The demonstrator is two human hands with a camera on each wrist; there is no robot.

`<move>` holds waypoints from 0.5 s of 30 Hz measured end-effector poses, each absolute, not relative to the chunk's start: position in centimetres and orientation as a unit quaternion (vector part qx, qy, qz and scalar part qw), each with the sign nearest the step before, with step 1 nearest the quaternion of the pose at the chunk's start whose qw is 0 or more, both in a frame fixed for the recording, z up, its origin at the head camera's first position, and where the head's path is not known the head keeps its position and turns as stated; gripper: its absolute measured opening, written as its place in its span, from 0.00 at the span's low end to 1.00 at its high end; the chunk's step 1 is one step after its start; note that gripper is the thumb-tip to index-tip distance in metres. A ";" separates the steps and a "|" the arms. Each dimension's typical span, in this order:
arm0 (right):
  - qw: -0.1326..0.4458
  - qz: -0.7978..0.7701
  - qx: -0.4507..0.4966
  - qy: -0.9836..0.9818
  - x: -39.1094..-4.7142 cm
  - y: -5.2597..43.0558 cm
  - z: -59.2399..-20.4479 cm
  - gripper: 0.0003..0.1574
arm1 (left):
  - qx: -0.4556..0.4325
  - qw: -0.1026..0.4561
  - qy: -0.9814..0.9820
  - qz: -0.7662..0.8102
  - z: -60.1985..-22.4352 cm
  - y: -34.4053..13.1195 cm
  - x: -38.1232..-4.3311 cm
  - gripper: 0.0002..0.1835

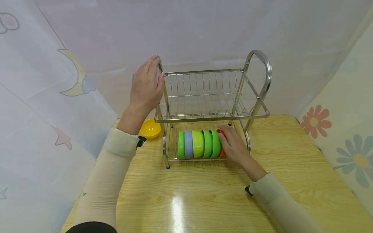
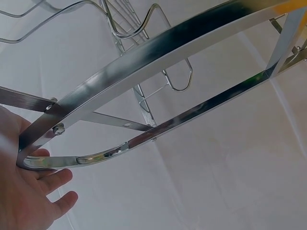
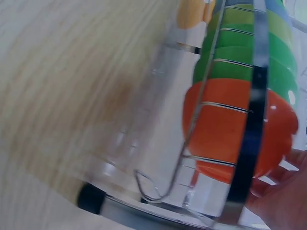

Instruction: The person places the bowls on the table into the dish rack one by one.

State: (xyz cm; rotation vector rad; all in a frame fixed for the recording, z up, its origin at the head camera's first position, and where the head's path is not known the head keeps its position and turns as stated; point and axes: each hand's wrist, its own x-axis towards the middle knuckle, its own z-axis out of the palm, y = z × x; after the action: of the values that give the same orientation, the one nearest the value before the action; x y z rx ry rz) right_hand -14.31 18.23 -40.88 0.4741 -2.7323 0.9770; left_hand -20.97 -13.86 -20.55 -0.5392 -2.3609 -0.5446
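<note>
A two-tier metal dish rack (image 1: 204, 120) stands on the wooden table. My left hand (image 1: 147, 85) holds the curved top of its left end frame, with bent fingers (image 2: 60, 179) showing past the tube in the left wrist view. On the lower tier, a row of bowls stands on edge: a green bowl (image 1: 181, 144), a lilac bowl (image 1: 188, 144), a yellow-green bowl (image 1: 197, 144) and two more green bowls (image 1: 216, 144). At the row's right end, my right hand (image 1: 234, 145) grips an orange bowl (image 3: 223, 120); it covers most of that bowl in the head view.
A yellow bowl (image 1: 150, 128) sits on the table (image 1: 204, 194) left of the rack, close below my left forearm. The upper tier (image 1: 204, 94) overhangs the bowls. Behind the rack hangs a pale cloth (image 1: 204, 32), and printed sheets flank the table.
</note>
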 end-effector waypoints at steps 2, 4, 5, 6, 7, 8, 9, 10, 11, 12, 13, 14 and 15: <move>0.115 0.318 0.168 -0.926 -14.1 18.2 -40.3 0.32 | -0.206 0.322 -0.900 -0.210 -20.6 -13.9 -21.0 0.27; 0.134 0.305 0.185 -0.924 -13.6 18.2 -39.7 0.30 | -0.206 0.317 -0.900 -0.215 -20.6 -14.0 -20.9 0.28; 0.151 0.296 0.199 -0.922 -13.3 18.2 -39.3 0.30 | -0.207 0.312 -0.901 -0.219 -20.7 -14.0 -20.8 0.28; 0.171 0.286 0.216 -0.918 -13.0 18.1 -38.9 0.29 | -0.207 0.307 -0.901 -0.224 -20.7 -14.1 -20.8 0.29; 0.196 0.274 0.238 -0.911 -12.6 18.1 -38.4 0.29 | -0.208 0.300 -0.902 -0.230 -20.8 -14.2 -20.7 0.29; 0.223 0.263 0.261 -0.902 -12.2 18.0 -37.9 0.29 | -0.210 0.295 -0.901 -0.238 -20.9 -14.3 -20.6 0.30; 0.255 0.253 0.286 -0.888 -11.7 17.8 -37.3 0.29 | -0.213 0.290 -0.900 -0.244 -21.0 -14.4 -20.5 0.30; 0.290 0.244 0.315 -0.870 -11.2 17.7 -36.6 0.29 | -0.216 0.287 -0.899 -0.251 -21.1 -14.5 -20.4 0.31; 0.326 0.236 0.343 -0.849 -10.8 17.5 -35.8 0.29 | -0.220 0.284 -0.897 -0.257 -21.2 -14.6 -20.3 0.31; 0.362 0.230 0.370 -0.824 -10.3 17.3 -34.9 0.29 | -0.225 0.284 -0.895 -0.262 -21.3 -14.7 -20.2 0.31; 0.397 0.227 0.393 -0.798 -9.9 17.1 -33.9 0.28 | -0.229 0.284 -0.892 -0.266 -21.5 -14.7 -20.2 0.32; 0.432 0.229 0.411 -0.769 -9.6 16.9 -32.8 0.28 | -0.234 0.285 -0.890 -0.270 -21.6 -14.8 -20.1 0.32; 0.465 0.234 0.427 -0.740 -9.3 16.7 -31.7 0.27 | -0.238 0.287 -0.887 -0.272 -21.7 -14.8 -20.1 0.32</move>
State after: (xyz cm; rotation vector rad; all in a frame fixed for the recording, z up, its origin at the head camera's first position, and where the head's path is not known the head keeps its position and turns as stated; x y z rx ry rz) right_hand -9.29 16.68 -31.71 1.0477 -1.8168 0.5743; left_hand -20.06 -14.82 -21.72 -0.6363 -2.3702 -0.7280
